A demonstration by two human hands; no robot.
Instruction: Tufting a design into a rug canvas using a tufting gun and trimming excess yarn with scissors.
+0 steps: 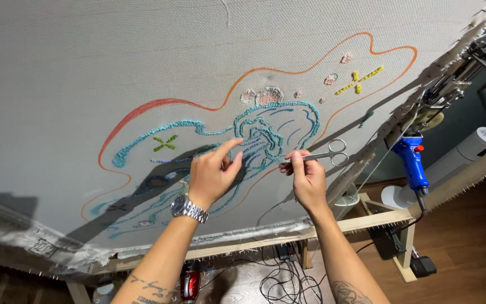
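Observation:
A grey tufting cloth (142, 62) is stretched on a wooden frame (367, 220) and carries an orange outline with teal, pink and yellow yarn patches. My left hand (212, 171), with a silver wristwatch (188, 208), points its index finger at the teal yarn design (271, 135) and touches the cloth. My right hand (305, 177) pinches a pair of small silver scissors (327, 153) by the blades, with the handle loops pointing right. The scissor tips sit close to the teal yarn.
A blue tufting gun (413, 163) hangs at the frame's right side beside dark metal gear (468, 67). Black cables (282, 278) lie coiled on the floor below the frame. A white cylinder (468, 147) and wooden flooring (468, 236) are at right.

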